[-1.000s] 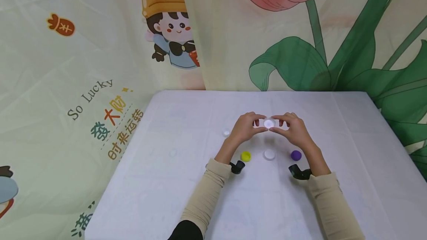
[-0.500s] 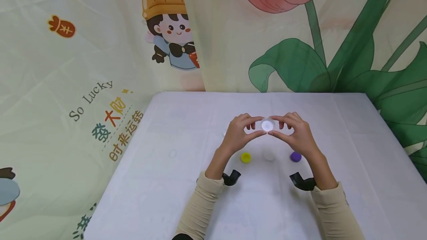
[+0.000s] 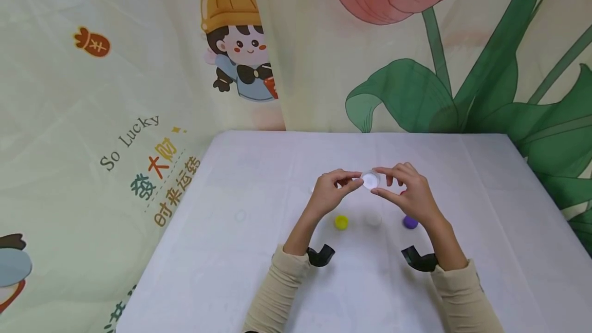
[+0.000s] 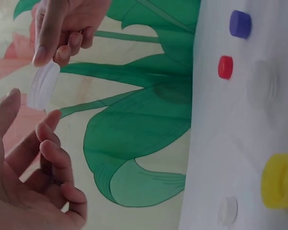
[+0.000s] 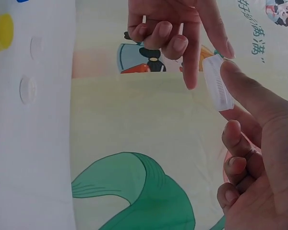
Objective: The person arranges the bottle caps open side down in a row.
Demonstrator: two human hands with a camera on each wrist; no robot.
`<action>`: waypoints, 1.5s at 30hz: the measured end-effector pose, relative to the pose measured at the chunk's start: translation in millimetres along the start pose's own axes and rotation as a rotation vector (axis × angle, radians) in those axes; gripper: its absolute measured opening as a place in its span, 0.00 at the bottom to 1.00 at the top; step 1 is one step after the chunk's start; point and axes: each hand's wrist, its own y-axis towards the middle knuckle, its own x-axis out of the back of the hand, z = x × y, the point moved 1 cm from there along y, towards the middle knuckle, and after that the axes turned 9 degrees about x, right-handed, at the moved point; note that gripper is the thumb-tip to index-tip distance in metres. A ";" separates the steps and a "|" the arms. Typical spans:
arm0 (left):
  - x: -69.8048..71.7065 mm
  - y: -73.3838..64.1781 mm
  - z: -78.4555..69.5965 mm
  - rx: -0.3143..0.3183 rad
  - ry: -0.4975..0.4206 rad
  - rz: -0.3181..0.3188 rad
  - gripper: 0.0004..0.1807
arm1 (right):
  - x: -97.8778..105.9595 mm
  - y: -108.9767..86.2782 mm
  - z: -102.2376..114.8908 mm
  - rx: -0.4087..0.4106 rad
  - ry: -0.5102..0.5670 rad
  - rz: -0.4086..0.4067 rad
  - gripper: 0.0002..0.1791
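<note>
A round translucent white screw lid (image 3: 370, 180) with a ridged edge is held up above the table, its face toward the head camera. My right hand (image 3: 411, 189) grips it between thumb and index finger at its right side. In the right wrist view the right thumb presses the lid's (image 5: 217, 84) ridged side. My left hand (image 3: 334, 189) is at the lid's left edge. Its thumb and index finger stand spread around the near end of the lid (image 4: 42, 86) in the left wrist view, and its other fingers are loosely bent.
On the white-covered table (image 3: 259, 168) lie a yellow cap (image 3: 341, 222), a translucent white lid (image 3: 372, 219) and a purple cap (image 3: 410, 222). A red cap (image 4: 225, 67) and a small white cap (image 4: 228, 211) lie farther back. A printed cloth (image 3: 314, 66) hangs behind.
Both hands pinched the lid from opposite sides earlier. Now the left fingers have drawn closer together at its left edge, while the right hand keeps its grip. The whole head view has shifted slightly.
</note>
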 end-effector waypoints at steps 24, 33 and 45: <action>-19.7 -8.9 24.6 0.270 -0.209 0.063 0.15 | -23.1 -28.3 -10.0 -0.054 0.019 -0.010 0.26; -16.8 -6.0 22.6 0.144 -0.114 -0.017 0.14 | -24.0 -24.3 -13.3 -0.093 0.073 0.039 0.39; -2.4 -0.2 12.0 -0.481 0.298 -0.249 0.12 | -18.0 -12.8 -21.5 -0.271 0.208 0.186 0.12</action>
